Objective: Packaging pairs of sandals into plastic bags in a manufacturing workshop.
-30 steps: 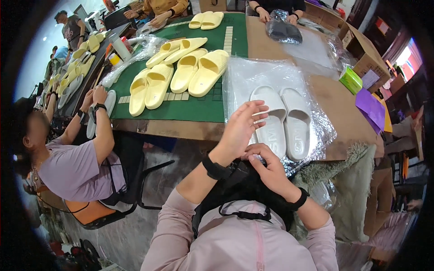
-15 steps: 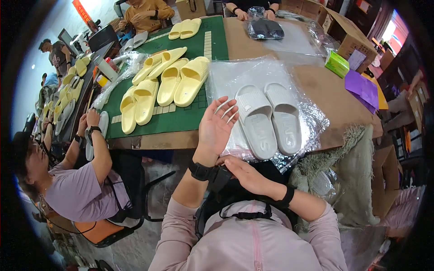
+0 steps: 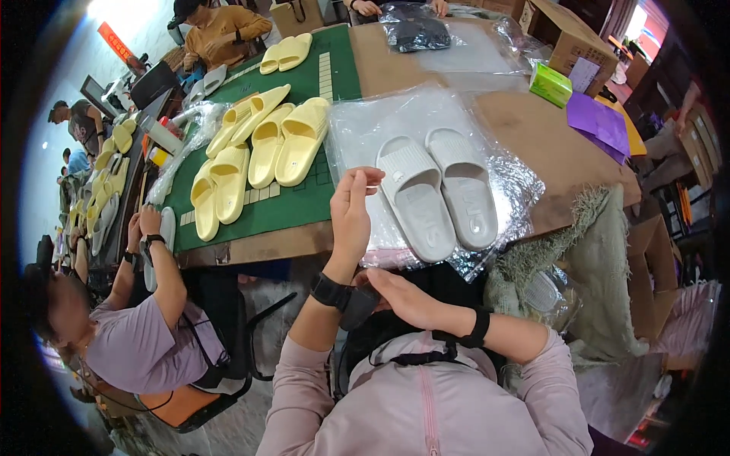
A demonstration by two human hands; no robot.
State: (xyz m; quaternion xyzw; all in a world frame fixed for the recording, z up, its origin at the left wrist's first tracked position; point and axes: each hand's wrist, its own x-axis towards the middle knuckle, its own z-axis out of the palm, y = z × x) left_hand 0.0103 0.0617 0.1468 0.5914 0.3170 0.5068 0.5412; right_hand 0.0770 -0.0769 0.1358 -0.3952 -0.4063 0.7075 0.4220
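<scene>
My left hand [image 3: 354,216] is raised at the table's front edge, beside the grey slide sandals [image 3: 424,201]. Its fingers are slightly bent and apart, with nothing in them. Dark straps circle both my wrists. My right hand [image 3: 407,298] reaches across to the left wrist, its fingers over the black wrist device [image 3: 359,306] there and the thumb side partly hidden. Both grey slides lie side by side, soles down, toes pointing away from me, on a clear plastic bag [image 3: 357,129]. A small white label sits on the left slide's strap.
Several pale yellow slides [image 3: 302,144] lie on a green mat [image 3: 262,216] at the left. A seated person [image 3: 156,323] works there. A green packet [image 3: 550,84], purple sheet [image 3: 597,125] and cardboard box [image 3: 566,38] lie at the far right. A woven sack [image 3: 601,266] hangs at the near right.
My left hand has turned from palm showing to edge-on, its fingers drawing in. The right hand stays at the left wrist, shifted slightly left with the device. The view has shifted a little.
</scene>
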